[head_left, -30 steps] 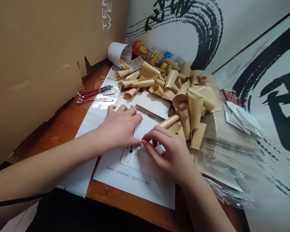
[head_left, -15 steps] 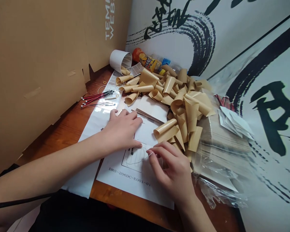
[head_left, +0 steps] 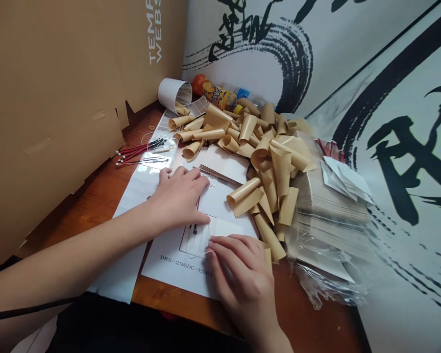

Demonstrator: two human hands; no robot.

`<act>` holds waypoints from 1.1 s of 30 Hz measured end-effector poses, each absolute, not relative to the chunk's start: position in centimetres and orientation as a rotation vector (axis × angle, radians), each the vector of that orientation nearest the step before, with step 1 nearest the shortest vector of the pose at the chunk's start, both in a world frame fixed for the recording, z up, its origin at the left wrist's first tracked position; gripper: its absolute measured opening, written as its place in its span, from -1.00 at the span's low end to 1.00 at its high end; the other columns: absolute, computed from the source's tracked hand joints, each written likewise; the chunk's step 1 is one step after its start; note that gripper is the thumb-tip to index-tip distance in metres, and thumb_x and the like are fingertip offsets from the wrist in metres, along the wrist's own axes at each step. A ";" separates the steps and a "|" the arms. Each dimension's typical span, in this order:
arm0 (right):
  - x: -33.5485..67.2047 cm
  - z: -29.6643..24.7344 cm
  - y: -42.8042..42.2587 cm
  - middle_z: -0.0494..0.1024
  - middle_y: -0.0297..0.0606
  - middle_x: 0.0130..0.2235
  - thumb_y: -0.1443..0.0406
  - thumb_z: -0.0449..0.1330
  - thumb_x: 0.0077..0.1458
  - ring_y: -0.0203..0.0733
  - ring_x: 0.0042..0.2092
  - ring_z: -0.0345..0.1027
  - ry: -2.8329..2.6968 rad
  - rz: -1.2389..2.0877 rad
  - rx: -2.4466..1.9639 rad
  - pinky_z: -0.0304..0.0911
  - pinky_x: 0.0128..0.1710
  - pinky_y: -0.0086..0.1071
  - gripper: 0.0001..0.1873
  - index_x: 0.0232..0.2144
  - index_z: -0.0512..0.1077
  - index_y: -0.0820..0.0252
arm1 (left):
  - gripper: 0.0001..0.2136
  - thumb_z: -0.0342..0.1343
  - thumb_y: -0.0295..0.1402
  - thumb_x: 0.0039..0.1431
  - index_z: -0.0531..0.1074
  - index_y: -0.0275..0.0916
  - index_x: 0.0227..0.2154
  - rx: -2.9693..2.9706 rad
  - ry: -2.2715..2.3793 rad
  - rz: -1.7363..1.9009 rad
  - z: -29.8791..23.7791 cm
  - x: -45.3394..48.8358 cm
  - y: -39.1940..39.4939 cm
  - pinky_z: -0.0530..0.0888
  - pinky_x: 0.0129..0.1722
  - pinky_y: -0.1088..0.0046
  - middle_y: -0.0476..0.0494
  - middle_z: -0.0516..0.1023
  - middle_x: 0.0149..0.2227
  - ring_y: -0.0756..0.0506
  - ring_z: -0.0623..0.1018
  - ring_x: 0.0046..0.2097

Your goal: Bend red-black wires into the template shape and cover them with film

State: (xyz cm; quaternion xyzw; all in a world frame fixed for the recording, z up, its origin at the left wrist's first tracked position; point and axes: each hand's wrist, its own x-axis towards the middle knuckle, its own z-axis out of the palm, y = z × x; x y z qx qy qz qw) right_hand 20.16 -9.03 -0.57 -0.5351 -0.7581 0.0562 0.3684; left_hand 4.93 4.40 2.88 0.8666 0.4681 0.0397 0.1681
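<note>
My left hand (head_left: 180,193) presses down on a printed white sheet (head_left: 169,274), its fingers spread and bent. Part of a thin red and black wire shows beneath its fingers, with small dark ends (head_left: 193,229) by the thumb. Inside the printed frame on the sheet, my right hand (head_left: 240,267) pinches a thin white strand between thumb and forefinger. Most of that strand is hidden by the fingers. Several red and black wires (head_left: 141,151) with white connectors lie beyond my left hand, on the left.
Rolled brown paper pieces (head_left: 248,127) heap behind the sheet. On the right, a stack of flat cards (head_left: 327,206) sits in clear plastic. A roll of labels (head_left: 169,93) and a yellow-labelled bottle (head_left: 218,94) stand at the back. A large cardboard box (head_left: 51,98) walls the left.
My right hand has moved left and slightly down across the printed frame, with the thin white strand in its pinch. My left hand stays on the sheet. The whole view has shifted slightly.
</note>
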 end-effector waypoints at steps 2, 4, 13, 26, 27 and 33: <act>20.1 -0.6 -9.0 0.66 -0.24 -0.24 0.48 0.20 0.17 -0.10 -0.22 0.44 -1.951 0.132 -1.358 0.30 -0.16 -0.13 -0.81 -0.24 0.53 0.13 | -0.45 0.24 -0.07 -0.05 0.43 -0.16 0.02 2.455 1.346 0.109 3.0 5.0 4.3 0.14 0.15 -0.13 -0.22 0.46 0.05 -0.37 0.34 0.13; 19.9 -0.6 -9.0 0.66 -0.24 -0.24 0.48 0.19 0.18 -0.09 -0.22 0.44 -1.962 0.135 -1.348 0.30 -0.18 -0.12 -0.81 -0.24 0.53 0.12 | -0.45 0.23 -0.08 -0.06 0.43 -0.17 0.02 2.450 1.358 0.106 3.0 5.1 4.2 0.16 0.14 -0.13 -0.22 0.46 0.05 -0.37 0.34 0.12; 19.4 -0.9 -9.3 0.67 -0.29 -0.26 0.50 0.24 0.16 -0.11 -0.28 0.37 -1.961 0.132 -1.303 0.24 -0.22 -0.14 -0.83 -0.27 0.51 0.15 | -0.44 0.23 -0.08 -0.05 0.42 -0.20 0.04 2.458 1.366 0.100 3.0 5.2 4.1 0.15 0.16 -0.15 -0.23 0.46 0.07 -0.37 0.35 0.13; 19.5 -1.0 -9.3 0.67 -0.31 -0.24 0.51 0.22 0.18 -0.12 -0.26 0.29 -1.984 0.120 -1.284 0.17 -0.23 -0.17 -0.83 -0.26 0.50 0.18 | -0.45 0.23 -0.08 -0.04 0.43 -0.22 0.02 2.466 1.356 0.105 2.9 5.1 4.1 0.14 0.17 -0.16 -0.24 0.46 0.06 -0.37 0.34 0.11; 19.5 -1.1 -9.4 0.67 -0.30 -0.23 0.51 0.22 0.18 -0.12 -0.25 0.28 -1.986 0.112 -1.280 0.17 -0.23 -0.17 -0.84 -0.26 0.50 0.18 | -0.45 0.23 -0.07 -0.04 0.43 -0.21 0.02 2.465 1.358 0.103 2.8 5.2 4.2 0.13 0.17 -0.16 -0.23 0.45 0.06 -0.37 0.34 0.11; 19.5 -1.4 -9.3 0.67 -0.32 -0.24 0.48 0.22 0.20 -0.12 -0.26 0.27 -1.999 0.117 -1.293 0.13 -0.22 -0.17 -0.86 -0.27 0.49 0.17 | -0.44 0.24 -0.07 -0.05 0.43 -0.22 0.03 2.465 1.355 0.102 2.8 5.2 4.2 0.13 0.17 -0.17 -0.22 0.45 0.05 -0.36 0.34 0.11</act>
